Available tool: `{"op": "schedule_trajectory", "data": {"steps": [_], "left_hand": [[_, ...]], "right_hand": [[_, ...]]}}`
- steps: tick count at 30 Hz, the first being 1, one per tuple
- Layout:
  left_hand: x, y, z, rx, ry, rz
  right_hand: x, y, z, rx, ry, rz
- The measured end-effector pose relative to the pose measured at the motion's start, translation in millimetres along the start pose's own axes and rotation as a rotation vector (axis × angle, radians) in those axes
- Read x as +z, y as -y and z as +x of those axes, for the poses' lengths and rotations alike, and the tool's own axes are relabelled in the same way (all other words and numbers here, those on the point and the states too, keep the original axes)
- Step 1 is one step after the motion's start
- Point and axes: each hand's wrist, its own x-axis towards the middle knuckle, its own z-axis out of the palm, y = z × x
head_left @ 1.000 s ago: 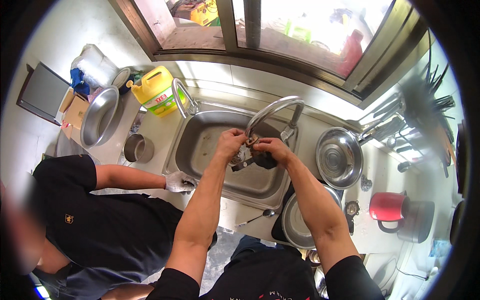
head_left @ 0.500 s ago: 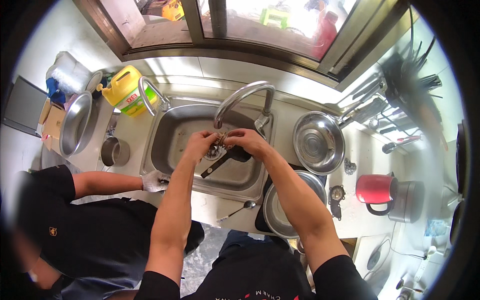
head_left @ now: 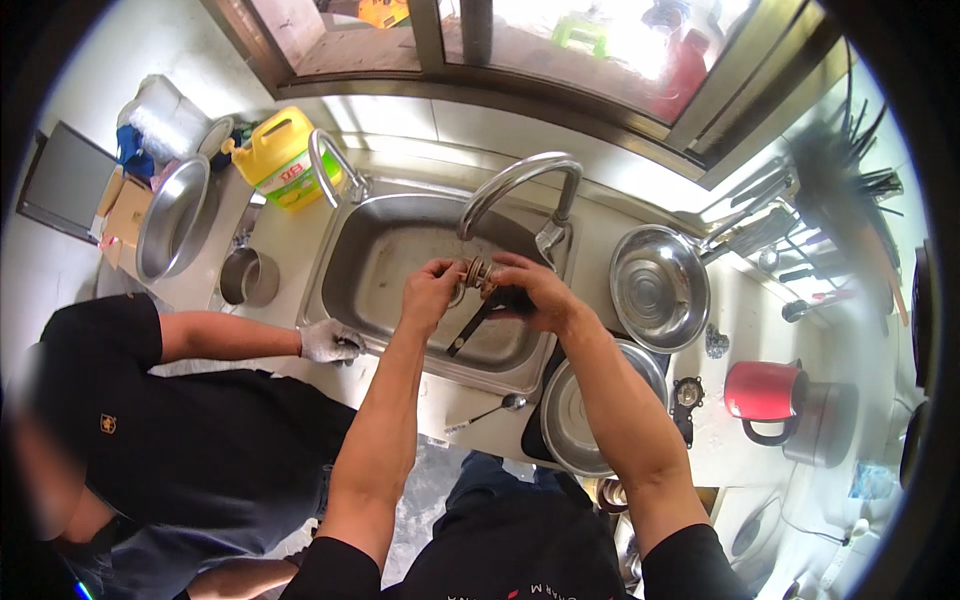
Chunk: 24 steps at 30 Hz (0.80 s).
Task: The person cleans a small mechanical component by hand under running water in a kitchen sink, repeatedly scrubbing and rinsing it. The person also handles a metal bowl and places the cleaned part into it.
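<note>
Over the sink (head_left: 362,265), my left hand (head_left: 433,293) pinches a small brass-coloured metal part (head_left: 478,271) with ring-like ridges. My right hand (head_left: 534,290) has its fingers at the other side of the same part, so both hands hold it between them. What the part belongs to, I cannot make out. Just beneath my right hand is a black utensil or pan with a long flat handle (head_left: 470,332) in the basin; my hand hides part of it. A curved chrome faucet (head_left: 520,170) arches above my hands.
A co-worker's gloved hand (head_left: 331,342) rests at the sink's left front edge. Left stand a yellow jug (head_left: 278,150), a steel pot (head_left: 248,277) and a steel basin (head_left: 172,220). A spoon (head_left: 512,402), two steel bowls (head_left: 660,288), a black metal plate (head_left: 687,408) and a red kettle (head_left: 760,390) lie rightward.
The view has shifted, so the scene sits further right. My hands have drawn slightly apart, and more of the brass-coloured part shows between them. The co-worker's gloved hand stays by the sink edge.
</note>
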Motion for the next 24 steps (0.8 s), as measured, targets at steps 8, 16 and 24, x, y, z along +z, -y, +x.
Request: {"op": "schedule_trajectory", "data": {"steps": [8,16,24], "left_hand": [[-18,13,5,-0.059,0.162,0.016],[-31,42,-46,-0.204,0.005,-0.558],[29,124,-208,-0.215,-0.337,-0.883]], "right_hand": [[-8,17,-3,0.009,0.123,-0.136],[28,-14,2,0.025,0.033,-0.294],[100,-91,-38,0.185,0.079,-1.291]]}}
